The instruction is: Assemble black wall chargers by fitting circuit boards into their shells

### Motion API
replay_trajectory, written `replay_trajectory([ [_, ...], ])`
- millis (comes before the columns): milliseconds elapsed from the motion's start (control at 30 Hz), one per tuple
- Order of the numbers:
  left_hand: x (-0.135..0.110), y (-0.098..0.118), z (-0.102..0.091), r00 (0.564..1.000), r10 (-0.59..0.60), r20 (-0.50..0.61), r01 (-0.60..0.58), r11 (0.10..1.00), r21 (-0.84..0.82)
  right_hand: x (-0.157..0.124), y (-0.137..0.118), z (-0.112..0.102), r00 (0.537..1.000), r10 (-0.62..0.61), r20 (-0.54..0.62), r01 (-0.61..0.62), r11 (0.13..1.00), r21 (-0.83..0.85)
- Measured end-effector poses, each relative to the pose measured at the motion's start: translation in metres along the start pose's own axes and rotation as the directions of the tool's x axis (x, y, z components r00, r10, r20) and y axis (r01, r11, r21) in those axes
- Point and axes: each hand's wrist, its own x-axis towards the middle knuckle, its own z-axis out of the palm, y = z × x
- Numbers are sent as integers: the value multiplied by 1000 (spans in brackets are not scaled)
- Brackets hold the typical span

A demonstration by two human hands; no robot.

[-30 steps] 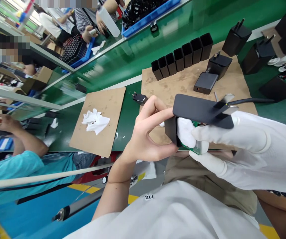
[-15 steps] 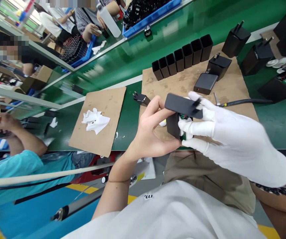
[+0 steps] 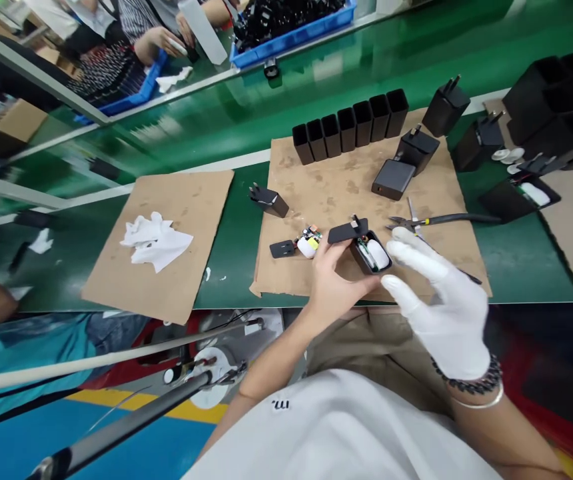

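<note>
Frankly, with the left hand pinching the open charger casing and the gloved right hand spread empty, I fear the loose lid slipping off

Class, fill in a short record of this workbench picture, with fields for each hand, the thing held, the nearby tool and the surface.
left hand: bare, grips the black case from the side
right hand: white glove, fingers spread, holds nothing, just right of the case
case: open on top, white part and circuit board inside; black lid at its far edge
tool: pliers beyond the gloved hand
behind: row of empty black shells
surface: cardboard sheet on a green belt
</note>
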Motion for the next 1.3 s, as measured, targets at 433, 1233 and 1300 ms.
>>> replay_trajectory([
  [433,-2,15,-10,910,413,-40,-347,810,473,22,-25,-16,993,53,-101,-81,952,-296],
  [1233,-5,10,-6,975,195,-104,-159,947,279,6,-12,12,1000,2,13,0,979,-205],
  [1300,-7,7,0,982,155,-104,-123,958,260,9,-13,11,998,-45,32,53,950,-307],
])
